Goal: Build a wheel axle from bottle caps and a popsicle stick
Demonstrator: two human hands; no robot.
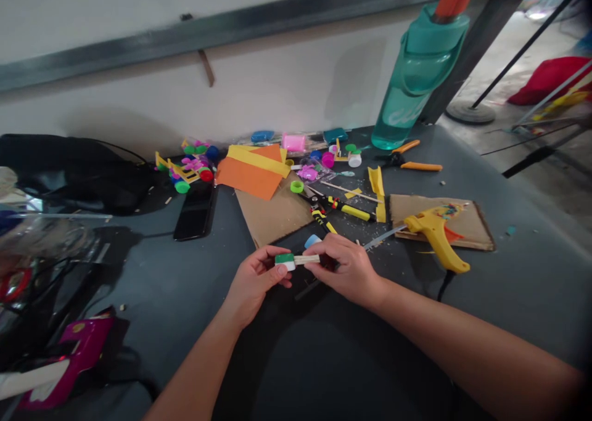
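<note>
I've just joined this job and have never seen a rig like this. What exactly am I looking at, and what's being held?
There's no machine here: this single view comes from a camera worn on a person's head, looking down at their own bare hands. The left hand and right hand hold a white stick with a green-and-white cap at one end. On the dark grey table lie a yellow hot glue gun on cardboard, orange paper, orange-handled pliers and a teal water bottle.
</note>
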